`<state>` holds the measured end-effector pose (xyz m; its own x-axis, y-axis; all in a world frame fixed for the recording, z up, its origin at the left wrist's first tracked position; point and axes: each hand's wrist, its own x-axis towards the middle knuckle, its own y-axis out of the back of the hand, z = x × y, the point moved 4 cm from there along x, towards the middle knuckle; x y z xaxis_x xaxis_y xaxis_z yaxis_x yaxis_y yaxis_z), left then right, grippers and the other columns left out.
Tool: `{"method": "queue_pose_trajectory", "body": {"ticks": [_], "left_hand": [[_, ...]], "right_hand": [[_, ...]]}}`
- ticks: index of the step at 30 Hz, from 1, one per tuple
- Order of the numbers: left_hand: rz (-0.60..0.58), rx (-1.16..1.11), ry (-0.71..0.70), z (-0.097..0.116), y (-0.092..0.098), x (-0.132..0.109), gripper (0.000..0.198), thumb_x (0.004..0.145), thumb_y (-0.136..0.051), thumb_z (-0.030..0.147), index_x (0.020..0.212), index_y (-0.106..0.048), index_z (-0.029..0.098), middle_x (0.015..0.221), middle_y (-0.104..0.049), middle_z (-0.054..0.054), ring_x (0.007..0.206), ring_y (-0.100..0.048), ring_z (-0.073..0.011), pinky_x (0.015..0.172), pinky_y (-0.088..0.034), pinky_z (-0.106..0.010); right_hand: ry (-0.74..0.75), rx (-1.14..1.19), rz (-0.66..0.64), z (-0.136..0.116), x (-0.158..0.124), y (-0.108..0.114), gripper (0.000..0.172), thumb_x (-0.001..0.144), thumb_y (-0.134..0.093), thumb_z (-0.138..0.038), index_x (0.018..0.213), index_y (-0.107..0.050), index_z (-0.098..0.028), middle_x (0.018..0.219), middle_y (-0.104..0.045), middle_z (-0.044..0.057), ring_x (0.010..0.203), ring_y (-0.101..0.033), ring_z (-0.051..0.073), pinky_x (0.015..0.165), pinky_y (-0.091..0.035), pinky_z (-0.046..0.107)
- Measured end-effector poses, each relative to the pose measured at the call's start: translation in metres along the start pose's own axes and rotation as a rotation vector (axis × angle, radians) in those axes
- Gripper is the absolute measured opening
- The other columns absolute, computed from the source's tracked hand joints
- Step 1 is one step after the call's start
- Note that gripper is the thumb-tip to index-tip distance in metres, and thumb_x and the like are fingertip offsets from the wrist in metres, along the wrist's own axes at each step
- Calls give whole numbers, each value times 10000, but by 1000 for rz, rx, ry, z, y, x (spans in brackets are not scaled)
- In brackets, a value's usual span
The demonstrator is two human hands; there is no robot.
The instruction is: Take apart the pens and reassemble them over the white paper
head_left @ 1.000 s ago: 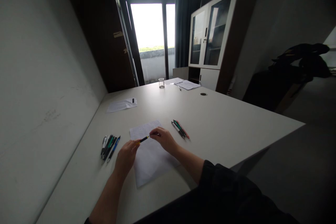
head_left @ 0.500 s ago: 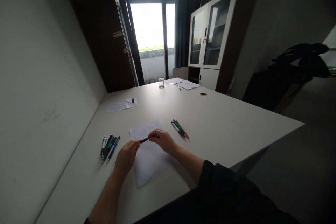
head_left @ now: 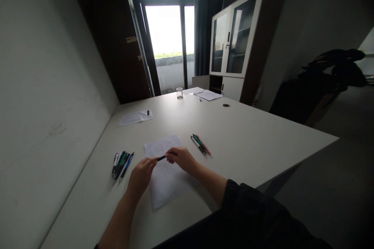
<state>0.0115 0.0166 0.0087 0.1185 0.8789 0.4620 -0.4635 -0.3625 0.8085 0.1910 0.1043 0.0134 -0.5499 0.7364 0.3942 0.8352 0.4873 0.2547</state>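
A dark pen (head_left: pixel 161 158) with a yellow-orange part is held between my two hands, above a sheet of paper (head_left: pixel 166 190) with writing on its upper part. My left hand (head_left: pixel 142 173) pinches the pen's left end. On its other end, the fingers of my right hand (head_left: pixel 181 158) are closed and hide that part. Left of my left hand lies a bunch of several pens (head_left: pixel 121 165), black, green and blue among them. Just beyond my right hand is a smaller group of pens (head_left: pixel 200 144), with green and red ones.
The white table (head_left: pixel 248 136) runs back toward the window. At its far end stand a clear glass (head_left: pixel 179 93) and some papers (head_left: pixel 210 95) with a pen beside them. A crumpled sheet (head_left: pixel 136 117) lies at the left, and a round cable hole (head_left: pixel 226 105) is at the right.
My right hand is slightly lower, and its fingers are curled more closely round the pen's end. The left hand has hardly moved.
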Motion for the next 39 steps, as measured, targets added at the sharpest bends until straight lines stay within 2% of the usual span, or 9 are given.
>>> {"method": "queue_pose_trajectory", "body": {"ticks": [5, 10, 14, 18, 22, 27, 29, 33, 39], "left_hand": [[4, -22, 9, -2, -2, 0, 279, 965, -452, 241, 1191, -616, 247, 959, -674, -52, 835, -635, -191, 741, -499, -288], [11, -30, 10, -2, -2, 1, 275, 963, -453, 244, 1178, -624, 246, 933, -674, -48, 806, -633, -183, 717, -493, -272], [24, -27, 6, 1, 2, 1, 274, 953, -456, 227, 1162, -632, 243, 933, -679, -50, 819, -639, -185, 722, -494, -267], [28, -6, 3, 2, 3, 2, 275, 941, -471, 203, 1154, -638, 250, 946, -684, -46, 808, -643, -179, 723, -494, -257], [15, -17, -3, 3, 1, 1, 278, 948, -469, 199, 1164, -635, 250, 942, -682, -43, 810, -642, -172, 742, -497, -256], [-6, -48, -8, 5, 1, 1, 291, 953, -454, 202, 1180, -628, 253, 950, -677, -42, 825, -638, -172, 751, -496, -261], [-12, -62, -6, 6, 2, 1, 298, 951, -445, 197, 1182, -627, 251, 948, -677, -42, 822, -637, -172, 742, -496, -260], [-29, -81, 4, 7, 2, 2, 296, 951, -442, 203, 1170, -634, 250, 931, -678, -41, 812, -634, -172, 724, -496, -255], [-12, -64, 27, 5, 2, 2, 304, 933, -441, 183, 1149, -644, 250, 928, -684, -42, 811, -643, -174, 719, -497, -255]], "right_hand": [[-19, 69, 7, 1, 0, -2, 183, 853, -636, -339, 913, -676, -171, 698, -695, 10, 598, -639, 125, 606, -537, 247], [-48, 129, -12, 5, 1, -3, 141, 814, -666, -286, 894, -680, -171, 723, -708, 11, 641, -654, 134, 644, -541, 260], [-27, 75, -11, 4, 1, -1, 141, 809, -666, -260, 916, -697, -172, 752, -726, 15, 675, -664, 141, 681, -538, 267], [-5, -34, -16, 1, 0, 0, 127, 848, -642, -278, 875, -702, -169, 723, -724, 14, 640, -656, 134, 648, -524, 247], [38, -152, -54, -3, -1, 1, 245, 922, -574, -336, 775, -676, -169, 680, -707, 15, 580, -630, 117, 612, -487, 225], [105, -276, -41, -6, -1, 3, 351, 953, -538, -364, 672, -633, -176, 594, -658, -2, 570, -605, 109, 655, -456, 229], [91, -254, -11, -3, -1, 3, 325, 933, -569, -368, 678, -634, -177, 595, -644, -7, 556, -589, 106, 626, -453, 224], [-11, -59, 23, 4, 0, 0, 185, 877, -634, -361, 838, -652, -182, 604, -623, -27, 495, -561, 101, 501, -440, 203], [-30, 54, 16, 5, 0, -1, 139, 789, -715, -301, 789, -675, -168, 624, -660, -9, 571, -622, 127, 577, -494, 229]]}}
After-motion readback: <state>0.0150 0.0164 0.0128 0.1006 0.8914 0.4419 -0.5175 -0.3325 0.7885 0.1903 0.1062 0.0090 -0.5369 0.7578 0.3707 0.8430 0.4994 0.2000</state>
